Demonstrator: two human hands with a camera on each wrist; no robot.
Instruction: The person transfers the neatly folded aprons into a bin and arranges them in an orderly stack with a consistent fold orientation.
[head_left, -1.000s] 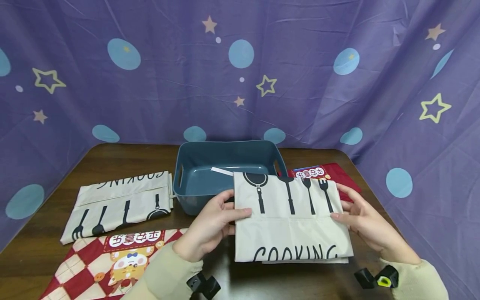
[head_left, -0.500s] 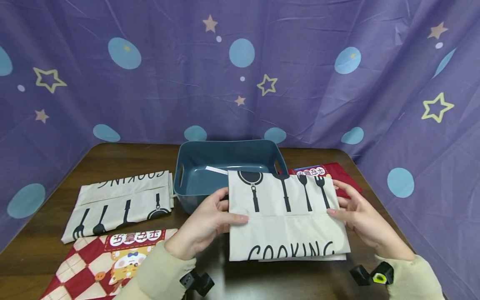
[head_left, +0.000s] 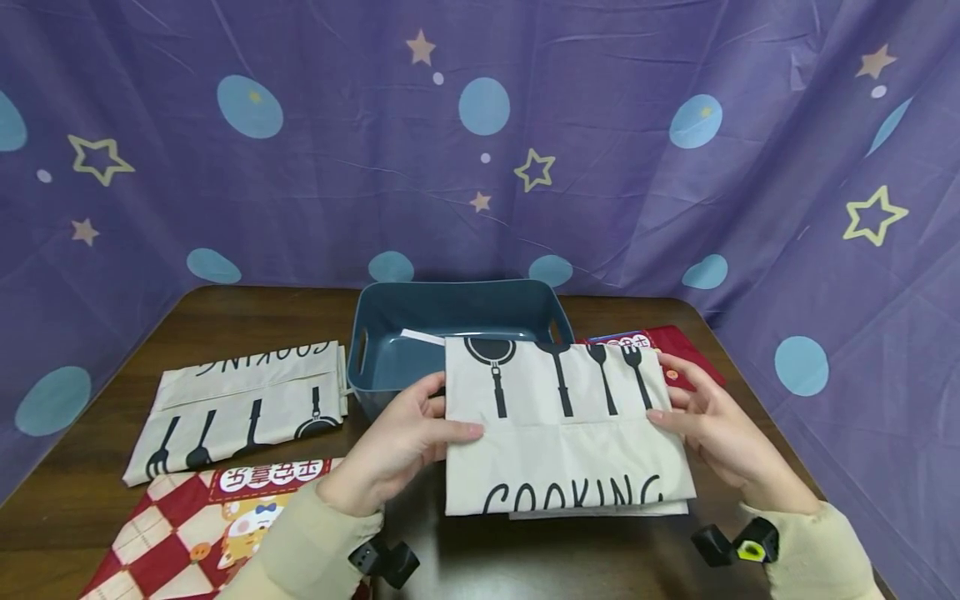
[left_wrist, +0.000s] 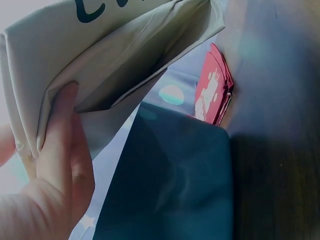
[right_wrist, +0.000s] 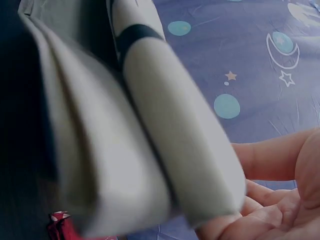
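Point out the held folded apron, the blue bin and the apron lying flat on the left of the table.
held apron (head_left: 562, 433), head view, middle of its front panel.
bin (head_left: 390, 333), head view, inner left wall.
left apron (head_left: 240, 400), head view, centre of the folded cloth.

This looks like a staged recording corner set up indoors rather than a lived-in room: a purple backdrop cloth (head_left: 480, 167) printed with stars, moons and blue dots hangs on all sides from 9 o'clock round through 12 to 3 o'clock, hiding whatever walls lie behind it. In the middle stands a dark wooden table (head_left: 225, 312), with a blue plastic bin (head_left: 450, 321) at 12 o'clock and folded printed household linens laid out flat at 9 o'clock, which gives it a domestic, tidying-up flavour.
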